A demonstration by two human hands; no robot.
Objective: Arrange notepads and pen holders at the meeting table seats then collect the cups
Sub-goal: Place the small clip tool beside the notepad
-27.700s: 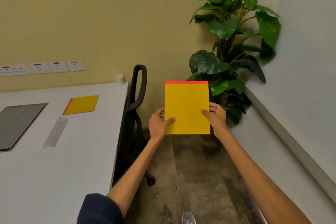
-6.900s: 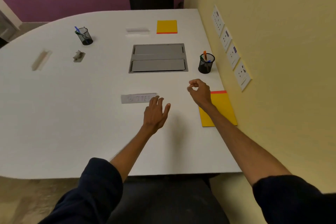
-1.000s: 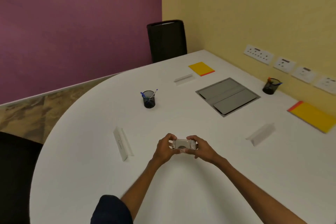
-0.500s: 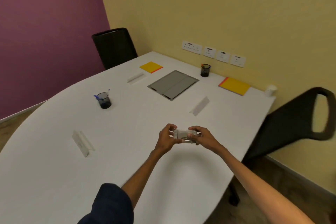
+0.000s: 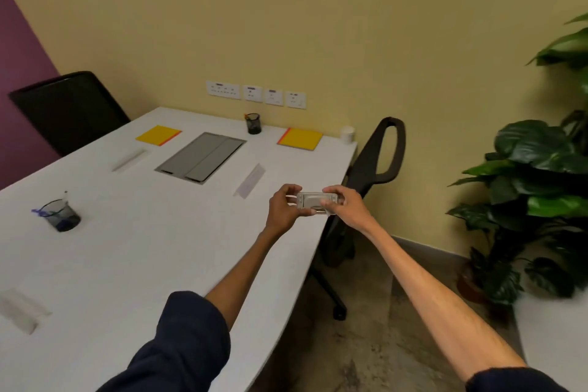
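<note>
Both arms reach forward over the right edge of the counter (image 5: 127, 264). The left hand (image 5: 281, 212) and the right hand (image 5: 346, 208) hold a small pale item (image 5: 315, 200) between them, above the counter edge and clear of its surface. The fingers of each hand are curled and pinch one end of the item. What the item is cannot be determined.

At near left lies a blurred name plate (image 5: 19, 312). Beyond it stands the near pen holder (image 5: 62, 216), holding blue pens, well apart from either notepad. A second name plate (image 5: 251, 180) lies just beyond the hands, with a grey cable hatch (image 5: 200, 156) to its left.

At the far end lie the left notepad (image 5: 158, 134) and the right notepad (image 5: 300, 138), with the far pen holder (image 5: 253, 123) between them by the wall. The cup (image 5: 346, 134) stands at the far right corner, near the right notepad. A black chair (image 5: 375, 169) stands against the right edge.

Probable faults:
- The item hangs over the counter edge. If either pinch slackens, it is likely to drop to the floor.
- Both hands are occupied, so the cup cannot be collected until the item is put down.
- The cup stands close to the corner and looks light. A hurried reach past the chair could knock it off
- A sleeve crossing the far end could tip the far pen holder and spill its pens
</note>
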